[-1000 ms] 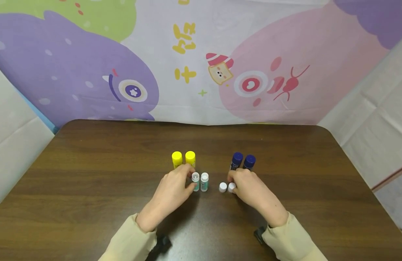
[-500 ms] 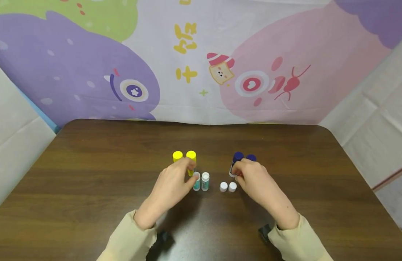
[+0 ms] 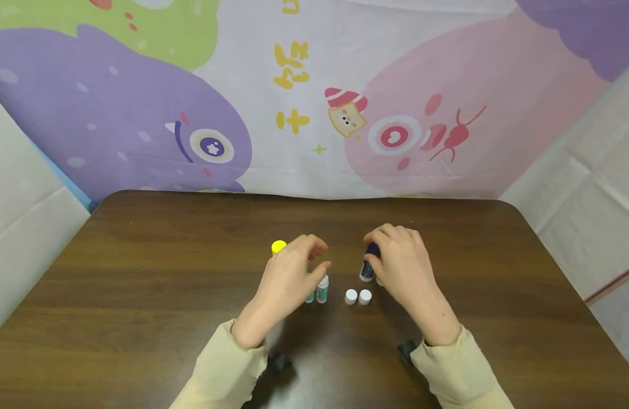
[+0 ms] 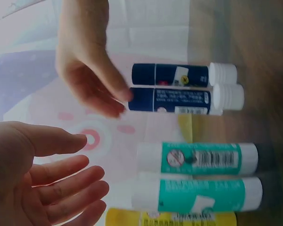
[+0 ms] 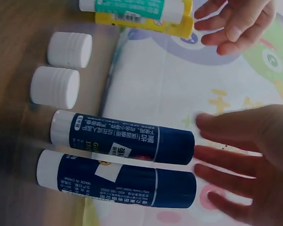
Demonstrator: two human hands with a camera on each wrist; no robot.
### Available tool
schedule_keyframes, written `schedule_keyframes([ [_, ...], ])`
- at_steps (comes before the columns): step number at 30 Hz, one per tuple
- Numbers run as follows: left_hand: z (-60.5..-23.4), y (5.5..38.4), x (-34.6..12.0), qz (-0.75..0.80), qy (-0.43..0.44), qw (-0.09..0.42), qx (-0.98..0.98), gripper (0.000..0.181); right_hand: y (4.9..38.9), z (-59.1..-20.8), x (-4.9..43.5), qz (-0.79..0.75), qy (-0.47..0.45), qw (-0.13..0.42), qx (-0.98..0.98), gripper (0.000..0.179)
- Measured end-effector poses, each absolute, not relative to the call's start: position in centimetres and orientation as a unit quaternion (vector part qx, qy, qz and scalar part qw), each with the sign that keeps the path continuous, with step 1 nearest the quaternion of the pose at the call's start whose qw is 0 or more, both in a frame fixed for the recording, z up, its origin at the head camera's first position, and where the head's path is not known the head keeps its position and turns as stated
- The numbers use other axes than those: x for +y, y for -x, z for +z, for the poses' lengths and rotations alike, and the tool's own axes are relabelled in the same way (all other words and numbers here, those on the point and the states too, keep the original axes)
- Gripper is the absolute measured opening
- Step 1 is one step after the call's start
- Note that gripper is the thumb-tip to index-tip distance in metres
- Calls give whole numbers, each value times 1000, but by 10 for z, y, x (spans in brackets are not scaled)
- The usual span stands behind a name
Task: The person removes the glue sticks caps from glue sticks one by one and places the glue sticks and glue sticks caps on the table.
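Note:
My left hand (image 3: 291, 275) hovers over two uncapped green glue sticks (image 3: 322, 291), thumb and fingers spread apart with nothing between them. Behind it stands a yellow glue stick (image 3: 279, 246); a second yellow one is hidden by the hand. Two navy glue sticks (image 5: 127, 141) stand upright side by side on the right. My right hand (image 3: 402, 261) is above them, its loosely extended fingertips right at the tops of their navy caps in the right wrist view. Two white caps (image 3: 357, 297) sit on the table in front of the navy sticks.
The brown wooden table (image 3: 166, 284) reaches back to a printed cloth (image 3: 314, 102) with cartoon figures. White cloth (image 3: 580, 159) hangs at the sides. A dark wrist strap part (image 3: 407, 352) shows under the right sleeve.
My right hand has risen from beside the white caps to the tops of the navy sticks. My left hand has lifted away from the green stick and shifted slightly right.

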State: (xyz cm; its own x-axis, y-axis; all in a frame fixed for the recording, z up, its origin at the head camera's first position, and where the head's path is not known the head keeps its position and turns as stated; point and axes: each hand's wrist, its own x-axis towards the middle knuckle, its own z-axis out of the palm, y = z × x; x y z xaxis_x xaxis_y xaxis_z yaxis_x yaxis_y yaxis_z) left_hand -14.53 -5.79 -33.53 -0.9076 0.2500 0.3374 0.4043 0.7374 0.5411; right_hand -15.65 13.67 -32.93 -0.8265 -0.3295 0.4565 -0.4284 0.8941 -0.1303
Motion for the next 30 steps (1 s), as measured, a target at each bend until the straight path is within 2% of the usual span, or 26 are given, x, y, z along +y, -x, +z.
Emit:
schedule_keyframes([
  [4,-334,147,-51,-319,190,125,-920,21,157,-332,139,83,-193,154,-965,38],
  [7,-336,149,-50,-315,192,124,-921,23,159,-334,140,71,-194,142,-968,41],
  [21,-340,152,-48,-308,197,105,-925,31,162,-337,142,86,-196,168,-962,31],
  [30,-338,151,-46,-304,203,98,-926,27,155,-328,138,111,-216,230,-942,25],
])
